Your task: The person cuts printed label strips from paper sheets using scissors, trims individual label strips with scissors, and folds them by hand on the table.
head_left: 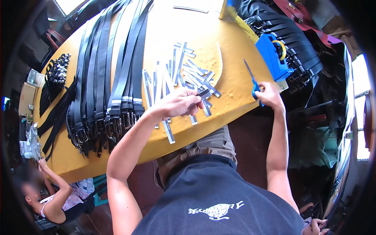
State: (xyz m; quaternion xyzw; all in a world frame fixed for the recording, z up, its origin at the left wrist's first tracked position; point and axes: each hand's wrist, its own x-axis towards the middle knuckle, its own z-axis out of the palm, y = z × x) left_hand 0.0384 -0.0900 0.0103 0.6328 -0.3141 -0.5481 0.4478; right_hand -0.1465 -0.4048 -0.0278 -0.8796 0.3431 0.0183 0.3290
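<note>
My left hand (182, 103) is closed above the table, pinching a short black-and-white paper strip (203, 94) between thumb and fingertips. To its right, near the table's edge, my right hand (270, 95) grips scissors (255, 84) by their blue handles. The blades point away from me, and I cannot tell exactly how far apart they are. Beneath and beyond my left hand lies a loose pile of similar paper strips (190, 74). Some of these strips are partly hidden by that hand.
Many black belts (103, 70) with metal buckles lie left on the yellow table (235, 84). A blue tape dispenser (272, 58) stands right, beside more belts (290, 43). Small buckled straps (56, 72) lie far left. Another person (55, 194) sits lower left, handling clear plastic.
</note>
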